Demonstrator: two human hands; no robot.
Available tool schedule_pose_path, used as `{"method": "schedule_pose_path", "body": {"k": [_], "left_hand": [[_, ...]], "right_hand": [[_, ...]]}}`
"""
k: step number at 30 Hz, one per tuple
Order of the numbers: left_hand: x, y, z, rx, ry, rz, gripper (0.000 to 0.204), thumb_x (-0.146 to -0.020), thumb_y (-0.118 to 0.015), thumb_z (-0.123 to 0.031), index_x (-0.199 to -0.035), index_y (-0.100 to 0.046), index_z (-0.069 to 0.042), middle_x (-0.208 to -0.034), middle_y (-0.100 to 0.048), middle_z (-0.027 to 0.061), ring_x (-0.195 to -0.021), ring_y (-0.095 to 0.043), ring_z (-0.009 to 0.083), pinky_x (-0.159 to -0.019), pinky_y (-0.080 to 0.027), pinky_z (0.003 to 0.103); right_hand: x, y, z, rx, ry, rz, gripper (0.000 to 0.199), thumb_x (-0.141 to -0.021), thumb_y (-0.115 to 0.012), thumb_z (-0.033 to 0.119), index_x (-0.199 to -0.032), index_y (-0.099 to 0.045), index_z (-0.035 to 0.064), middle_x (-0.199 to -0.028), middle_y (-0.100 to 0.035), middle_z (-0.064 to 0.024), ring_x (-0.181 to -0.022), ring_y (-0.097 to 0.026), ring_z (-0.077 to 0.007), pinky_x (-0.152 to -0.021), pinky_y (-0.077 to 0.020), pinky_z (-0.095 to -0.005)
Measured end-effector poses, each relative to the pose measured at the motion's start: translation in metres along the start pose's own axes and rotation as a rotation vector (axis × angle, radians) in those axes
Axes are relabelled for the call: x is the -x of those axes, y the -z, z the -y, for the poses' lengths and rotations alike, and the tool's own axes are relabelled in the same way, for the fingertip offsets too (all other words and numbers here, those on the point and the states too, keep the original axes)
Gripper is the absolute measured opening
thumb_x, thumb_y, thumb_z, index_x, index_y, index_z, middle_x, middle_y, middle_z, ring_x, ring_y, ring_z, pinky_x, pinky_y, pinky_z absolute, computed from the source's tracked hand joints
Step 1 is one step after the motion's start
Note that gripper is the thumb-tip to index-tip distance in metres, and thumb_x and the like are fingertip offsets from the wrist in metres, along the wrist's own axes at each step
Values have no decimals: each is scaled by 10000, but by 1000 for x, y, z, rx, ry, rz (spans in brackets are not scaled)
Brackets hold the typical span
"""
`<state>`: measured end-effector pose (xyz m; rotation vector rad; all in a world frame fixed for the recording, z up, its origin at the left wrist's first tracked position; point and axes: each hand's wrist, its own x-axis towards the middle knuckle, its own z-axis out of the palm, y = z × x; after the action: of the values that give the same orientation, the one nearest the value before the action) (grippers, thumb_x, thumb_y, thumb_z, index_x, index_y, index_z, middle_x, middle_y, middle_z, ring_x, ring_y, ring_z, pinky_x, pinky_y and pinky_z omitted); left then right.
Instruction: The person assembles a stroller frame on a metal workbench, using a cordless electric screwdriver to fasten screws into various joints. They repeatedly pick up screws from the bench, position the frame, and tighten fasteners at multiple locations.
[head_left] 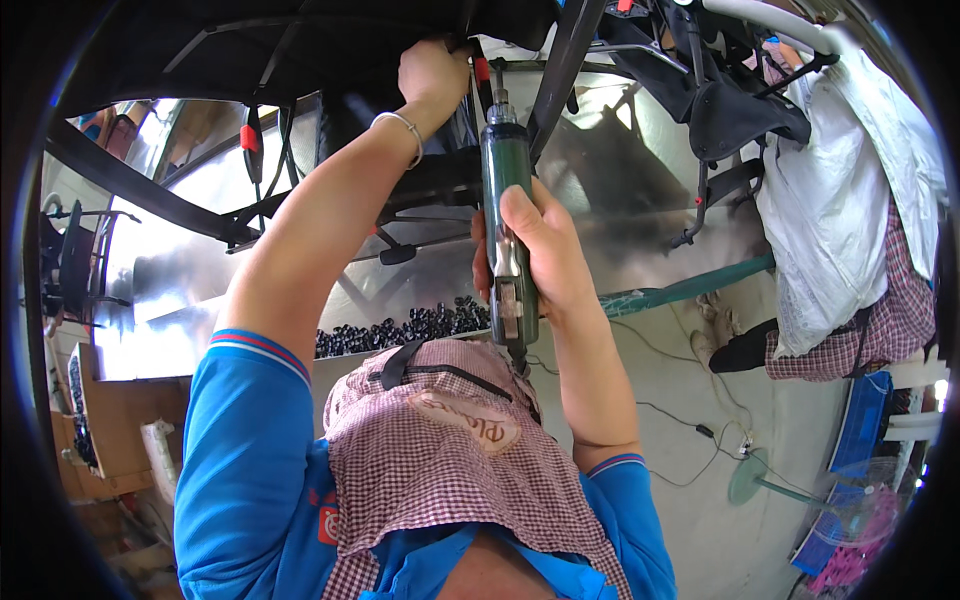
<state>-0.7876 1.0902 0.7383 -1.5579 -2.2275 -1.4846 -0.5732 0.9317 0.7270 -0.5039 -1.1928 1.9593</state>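
My right hand [548, 240] is wrapped round a green electric screwdriver [505, 160], its thumb lying along the body. The tool points away from me, and its bit meets a dark joint of a black stroller frame [560, 85]. Just left of the bit, my left hand [432, 75] is closed at the same joint, beside a small red tab [482, 70]. Its fingertips are partly hidden against the dark parts. Black stroller fabric [250, 50] spreads above my left forearm.
Small black parts [400, 328] lie heaped along the near edge of a shiny metal worktable [650, 235]. At right, a person in a checked apron [830, 350] stands by another black stroller [740, 110] and white sheeting [825, 200]. Cables [700, 430] and a fan [750, 475] are on the floor.
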Motion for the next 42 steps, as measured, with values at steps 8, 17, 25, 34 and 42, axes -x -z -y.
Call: {"method": "schedule_pose_path", "body": {"k": [8, 17, 25, 34, 42], "left_hand": [[-12, 32, 5, -339, -365, 69, 318, -849, -666, -280, -1082, -625, -68, -876, -689, 209, -843, -662, 407, -729, -544, 484], [-30, 49, 2, -313, -527, 197, 276, -853, -617, -217, -1092, -674, -92, -990, -682, 196, -914, -651, 398, -815, -540, 459], [-38, 46, 11, -305, -550, 225, 238, -856, -597, -192, -1057, -664, -83, -960, -679, 201, -912, -652, 394, -808, -543, 466], [-45, 44, 15, -290, -568, 276, 285, -877, -620, -199, -1132, -648, -76, -969, -678, 215, -915, -644, 406, -809, -531, 470], [-48, 40, 25, -271, -617, 272, 286, -886, -618, -199, -1139, -649, -72, -976, -677, 213, -910, -641, 404, -803, -532, 460]], "right_hand": [[-38, -9, 19, 85, -77, -19, 544, -774, -823, 362, -1032, -480, 28, -792, -566, -83, -485, -615, -180, -393, -511, -323], [-60, -14, 26, 55, -161, -70, 547, -760, -833, 354, -1033, -490, 27, -795, -573, -82, -492, -615, -168, -396, -525, -313], [-75, -16, 25, 0, -174, -82, 534, -768, -823, 331, -1046, -502, 8, -818, -574, -102, -478, -616, -169, -374, -522, -302], [-94, -12, 27, -24, -203, -91, 527, -777, -815, 328, -1057, -496, 16, -815, -573, -100, -469, -615, -167, -379, -524, -301], [-90, -13, 25, 14, -207, -72, 515, -769, -821, 333, -1027, -486, 39, -798, -568, -89, -462, -610, -166, -381, -512, -304]]}}
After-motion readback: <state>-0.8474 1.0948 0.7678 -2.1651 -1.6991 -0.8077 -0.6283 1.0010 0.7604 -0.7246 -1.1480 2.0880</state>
